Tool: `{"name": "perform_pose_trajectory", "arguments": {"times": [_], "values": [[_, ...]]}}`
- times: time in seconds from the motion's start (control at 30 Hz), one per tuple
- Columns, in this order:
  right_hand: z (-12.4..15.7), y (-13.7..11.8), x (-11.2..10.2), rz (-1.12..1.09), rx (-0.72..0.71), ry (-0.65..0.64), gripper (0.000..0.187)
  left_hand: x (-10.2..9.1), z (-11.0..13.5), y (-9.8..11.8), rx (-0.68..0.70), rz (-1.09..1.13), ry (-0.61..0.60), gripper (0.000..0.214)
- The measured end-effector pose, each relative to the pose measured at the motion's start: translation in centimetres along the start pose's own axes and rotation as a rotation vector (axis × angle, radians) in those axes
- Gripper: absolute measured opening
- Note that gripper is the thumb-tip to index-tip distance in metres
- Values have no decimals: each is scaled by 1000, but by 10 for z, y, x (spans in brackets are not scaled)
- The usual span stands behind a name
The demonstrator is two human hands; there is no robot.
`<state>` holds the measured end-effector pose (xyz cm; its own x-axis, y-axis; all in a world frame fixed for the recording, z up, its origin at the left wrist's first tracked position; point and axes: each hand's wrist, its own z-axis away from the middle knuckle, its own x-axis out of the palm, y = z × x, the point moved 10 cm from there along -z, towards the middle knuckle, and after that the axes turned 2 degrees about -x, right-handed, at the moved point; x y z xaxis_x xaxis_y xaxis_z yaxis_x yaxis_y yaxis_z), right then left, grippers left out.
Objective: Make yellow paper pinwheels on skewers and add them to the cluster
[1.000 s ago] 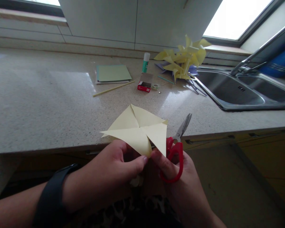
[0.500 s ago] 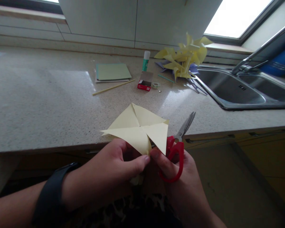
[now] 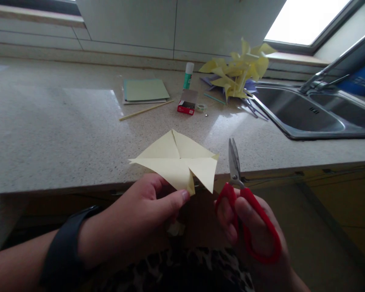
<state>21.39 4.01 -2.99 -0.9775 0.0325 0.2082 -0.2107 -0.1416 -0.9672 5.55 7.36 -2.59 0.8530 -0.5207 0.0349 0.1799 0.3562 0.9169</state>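
Observation:
My left hand (image 3: 158, 202) pinches the near edge of a pale yellow paper square (image 3: 161, 156), thumb on top and the other fingers mostly hidden beneath. Slits run in from the paper's corners toward its middle, and the flaps curl a little. To the right, my right hand (image 3: 258, 227) holds red-handled scissors (image 3: 235, 178), with fingers through the loops. The blades point up and away, nearly together, apart from the paper.
Farther back on the speckled counter (image 3: 63, 134) lie a paper stack (image 3: 146, 90), a thin stick (image 3: 146, 110), a glue stick (image 3: 188, 76), a small red box (image 3: 187, 103) and a tape roll (image 3: 201, 107). Yellow paper pinwheels (image 3: 237, 71) rest beside the steel sink (image 3: 301, 109).
My right hand has let go of the paper's edge and moved right. The scissors have swung upright, with the handles now around my fingers. My left hand keeps its pinch.

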Motion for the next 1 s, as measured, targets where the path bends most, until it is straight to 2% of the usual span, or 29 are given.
{"name": "perform_pose_trajectory", "arguments": {"times": [0.13,0.17,0.27,0.33,0.43,0.53,0.8,1.0], "values": [[15,4,-13,28,47,-120,37,-6,1,3,-13,0,50,31],[18,7,-20,46,69,-116,31,-7,1,4,-15,7,57,32],[27,22,-32,167,166,-126,31,-9,1,4,-14,38,61,32],[27,22,-36,303,141,-127,31,-9,0,4,2,59,55,33],[24,14,-34,436,47,-134,33,-8,-2,2,10,90,43,35],[23,9,-30,485,26,-175,37,-10,-3,0,-2,99,54,33],[26,16,-33,629,132,-231,51,-11,-2,11,72,114,86,23],[27,18,-30,629,170,-249,50,-11,0,12,84,139,94,22]]}}
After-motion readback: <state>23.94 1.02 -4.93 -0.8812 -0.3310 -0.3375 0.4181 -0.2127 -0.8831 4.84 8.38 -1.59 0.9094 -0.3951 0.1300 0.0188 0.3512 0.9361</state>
